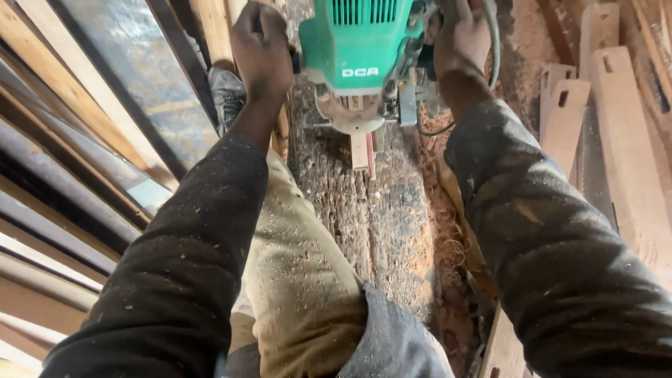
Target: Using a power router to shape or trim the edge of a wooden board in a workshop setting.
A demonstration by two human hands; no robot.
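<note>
A green electric router (pixel 360 49) stands on a dark, rough wooden plank (pixel 381 224) that runs away from me. My left hand (pixel 261 49) grips the handle on the router's left side. My right hand (pixel 458 35) grips the handle on its right side, beside the grey power cord (pixel 490 42). Under the machine's base a narrow reddish groove (pixel 364 150) is cut into the plank. Both my sleeves are dark and dusted with sawdust. My knee in tan trousers (pixel 301 280) rests along the plank's left edge.
Reddish shavings (pixel 441 231) lie heaped along the plank's right edge. Several pale boards with mortise slots (pixel 567 119) lie at the right. Long timber strips and poles (pixel 63 175) slant at the left, with a grey shoe (pixel 225 94) near them.
</note>
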